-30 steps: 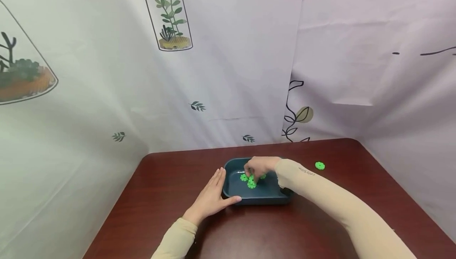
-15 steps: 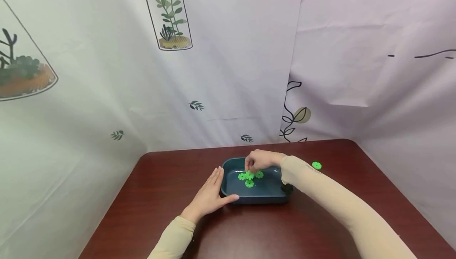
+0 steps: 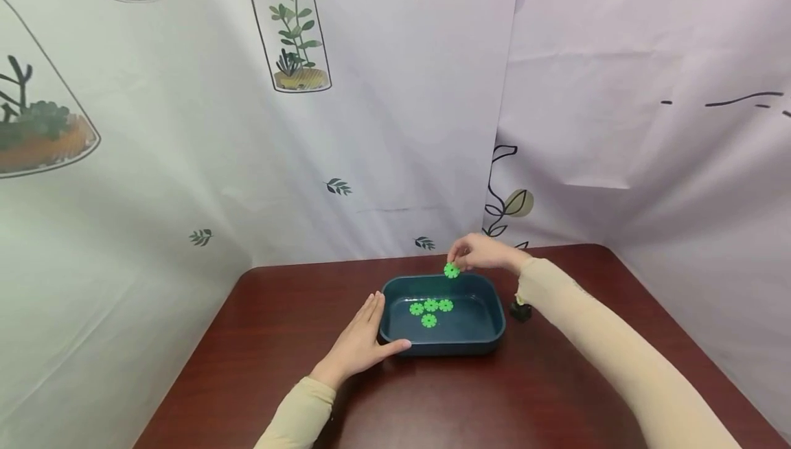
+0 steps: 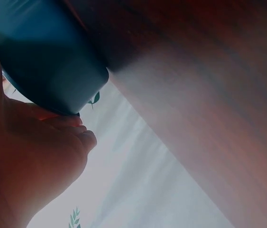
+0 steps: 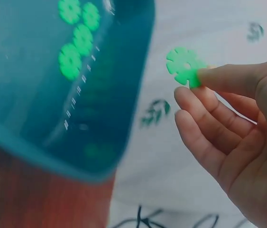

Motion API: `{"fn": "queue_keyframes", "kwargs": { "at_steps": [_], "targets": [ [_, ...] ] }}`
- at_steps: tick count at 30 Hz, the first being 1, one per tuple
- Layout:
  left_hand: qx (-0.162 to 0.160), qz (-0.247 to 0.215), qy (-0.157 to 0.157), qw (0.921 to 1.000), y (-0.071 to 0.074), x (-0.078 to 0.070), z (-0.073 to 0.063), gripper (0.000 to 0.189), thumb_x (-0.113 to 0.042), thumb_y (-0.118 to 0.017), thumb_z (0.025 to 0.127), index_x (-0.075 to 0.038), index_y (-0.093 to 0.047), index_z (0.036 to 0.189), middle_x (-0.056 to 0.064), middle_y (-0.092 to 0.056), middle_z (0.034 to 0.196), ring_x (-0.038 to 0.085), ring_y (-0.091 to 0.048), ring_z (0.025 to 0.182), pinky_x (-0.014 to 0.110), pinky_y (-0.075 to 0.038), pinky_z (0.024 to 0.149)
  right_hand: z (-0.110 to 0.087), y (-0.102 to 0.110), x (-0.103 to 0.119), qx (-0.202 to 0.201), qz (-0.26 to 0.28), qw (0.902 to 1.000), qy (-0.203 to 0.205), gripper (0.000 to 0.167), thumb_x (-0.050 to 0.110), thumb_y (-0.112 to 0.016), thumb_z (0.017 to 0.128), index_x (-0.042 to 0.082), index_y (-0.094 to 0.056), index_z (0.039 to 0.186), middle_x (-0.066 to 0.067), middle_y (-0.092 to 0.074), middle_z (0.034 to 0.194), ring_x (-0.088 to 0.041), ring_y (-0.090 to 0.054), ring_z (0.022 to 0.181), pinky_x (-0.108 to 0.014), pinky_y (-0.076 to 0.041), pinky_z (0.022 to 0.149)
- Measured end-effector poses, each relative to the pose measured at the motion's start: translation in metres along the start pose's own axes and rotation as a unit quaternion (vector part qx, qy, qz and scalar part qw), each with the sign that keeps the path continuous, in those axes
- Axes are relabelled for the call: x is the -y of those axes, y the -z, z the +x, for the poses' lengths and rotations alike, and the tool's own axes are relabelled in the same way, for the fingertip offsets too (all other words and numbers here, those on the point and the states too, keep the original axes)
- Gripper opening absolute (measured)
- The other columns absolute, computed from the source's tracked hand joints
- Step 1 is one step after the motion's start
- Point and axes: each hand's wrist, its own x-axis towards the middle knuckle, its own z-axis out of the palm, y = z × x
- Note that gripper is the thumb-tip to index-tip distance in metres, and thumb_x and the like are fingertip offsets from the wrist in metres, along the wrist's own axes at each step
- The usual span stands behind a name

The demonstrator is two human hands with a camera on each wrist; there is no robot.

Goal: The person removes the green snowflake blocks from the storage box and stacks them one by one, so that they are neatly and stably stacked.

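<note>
In the head view, my right hand [image 3: 485,252] pinches a green notched plastic disc [image 3: 451,273] at the back rim of a dark teal tray [image 3: 474,322]. The right wrist view shows this disc [image 5: 177,60] between thumb and index finger, while the other fingers are loosely bent beneath. Several similar green discs [image 3: 429,320] lie grouped on the tray's floor, left of its middle. My left hand [image 3: 355,346] rests against the tray's left side, its fingers straight along the wall and its thumb at the front corner. Up close in the left wrist view, it touches the tray's wall [image 4: 43,52].
The tray stands on a dark reddish-brown table [image 3: 266,353]. White cloth printed with plants [image 3: 383,126] hangs behind the table and along both sides. A small black object [image 3: 521,311] shows beneath the right cuff.
My right hand has risen out of the tray toward the back right, lifting a green disc. The loose disc on the table's right is now hidden by the right arm. My left hand stays at the tray.
</note>
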Motion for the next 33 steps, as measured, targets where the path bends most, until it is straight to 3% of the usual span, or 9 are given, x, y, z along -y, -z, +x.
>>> {"fn": "queue_keyframes", "kwargs": {
  "at_steps": [6,13,24,33],
  "targets": [
    [0.005,0.002,0.002,1.0,0.0,-0.002,0.002,0.12,-0.084,-0.053,0.081,-0.003,-0.016,0.161,0.012,-0.014,0.167,0.028,-0.01,0.154,0.049,-0.022,0.12,-0.023,0.034,-0.015,-0.067,0.02,0.9971,-0.029,0.014,0.012,-0.065,0.097,0.005,-0.072,0.107,-0.005,-0.072,0.096,-0.024,-0.068,0.088,-0.035,-0.057,0.077],
    [0.001,0.006,0.0,1.0,-0.001,-0.003,0.005,0.12,-0.084,-0.053,0.081,-0.002,-0.016,0.16,0.015,-0.016,0.167,0.03,-0.01,0.154,0.049,-0.022,0.12,-0.051,0.057,-0.033,-0.117,0.031,0.9907,-0.062,0.022,0.014,-0.061,0.101,0.001,-0.069,0.116,-0.012,-0.071,0.107,-0.025,-0.068,0.092,-0.041,-0.057,0.083],
    [0.004,0.006,0.004,1.0,-0.001,-0.004,0.005,0.121,-0.086,-0.052,0.08,-0.003,-0.017,0.16,0.014,-0.015,0.167,0.028,-0.01,0.155,0.048,-0.022,0.12,-0.087,0.067,-0.056,-0.156,0.03,0.9837,-0.084,0.025,0.014,-0.062,0.101,-0.005,-0.067,0.116,-0.017,-0.07,0.107,-0.023,-0.068,0.089,-0.044,-0.057,0.085],
    [0.005,0.002,0.003,1.0,-0.001,-0.002,0.006,0.121,-0.085,-0.053,0.08,-0.003,-0.017,0.161,0.013,-0.015,0.167,0.026,-0.009,0.155,0.048,-0.023,0.12,-0.107,0.062,-0.083,-0.175,0.051,0.9765,-0.115,0.029,0.01,-0.061,0.1,-0.013,-0.063,0.118,-0.023,-0.069,0.104,-0.022,-0.069,0.085,-0.033,-0.059,0.073]
  ]
}}
